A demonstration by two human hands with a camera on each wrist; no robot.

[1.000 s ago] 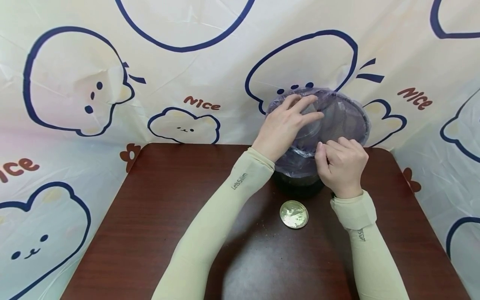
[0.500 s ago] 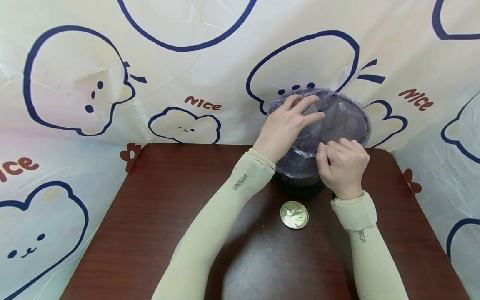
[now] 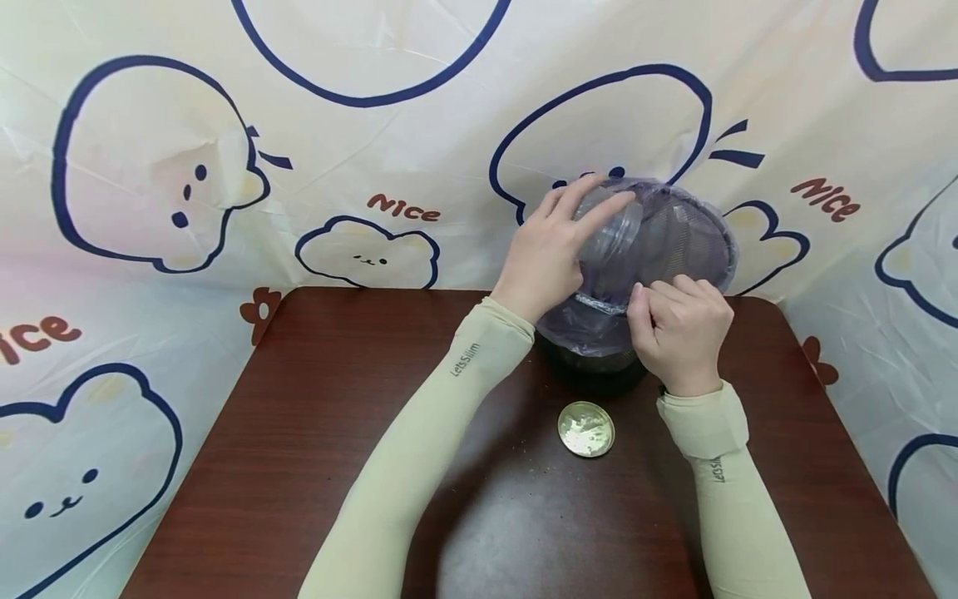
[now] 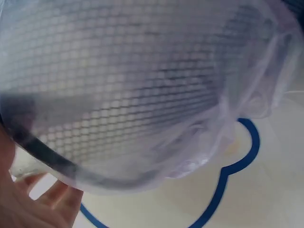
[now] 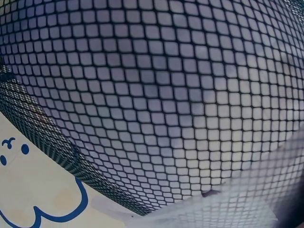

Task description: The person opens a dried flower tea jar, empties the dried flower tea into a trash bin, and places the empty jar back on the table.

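Note:
A black mesh waste bin [image 5: 185, 95], tipped toward me, stands at the back right of the table with a translucent purple bag [image 3: 684, 237] lining it and folded over its rim. My right hand [image 3: 683, 333] grips the bin's near right rim in a fist, partly hidden behind its own knuckles. My left hand [image 3: 546, 258] holds a clear plastic jar [image 3: 621, 237] at the bin's mouth, its fingers spread over the jar's far side. In the left wrist view some fingers [image 4: 61, 204] show at the lower left, beside the bagged mesh.
A round gold lid [image 3: 586, 429] lies on the dark wooden table [image 3: 359, 399] in front of the bin. A few crumbs are scattered left of the lid. Behind the table hangs a printed cloth [image 3: 359, 158], close to the bin.
My left hand has turned and shifted slightly left, so more of the clear jar shows between its fingers. The right hand and the bin have stayed nearly still.

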